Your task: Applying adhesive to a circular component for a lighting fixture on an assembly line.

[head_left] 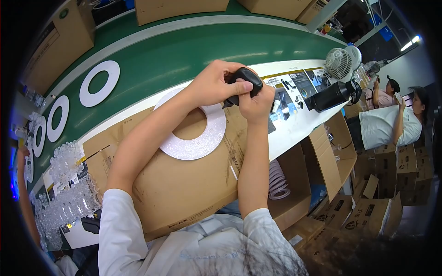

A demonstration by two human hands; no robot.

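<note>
Small black handheld device point(243, 75): held above the far edge of the cardboard sheet point(184, 184), clasped between both hands. Left hand point(212, 85): fingers curled around the device's near and left side, thumb lying across its front face. Right hand point(256, 102): fingers closed on the device from below and the right, most of its underside hidden by them. White glittery ring point(195, 138): flat disc with a round central opening, lying on the cardboard sheet just below the hands, its far rim under the left wrist. Cardboard sheet: brown, flattened, covering the near part of the desk point(294, 129) up to its near edge. Desk: white top, printed picture cards point(294, 87) along its far edge to the right of the hands. Green conveyor belt point(175, 55): runs beyond the desk's far edge, carrying further white rings point(99, 83) at its left end. Clear plastic pieces point(69, 184): heaped at the desk's left end. Small white fan point(338, 64) and black cylindrical tool point(334, 95): at the desk's right end. Open cartons point(317, 170): stacked beside the right edge. Other people point(391, 124): seated further right.
</note>
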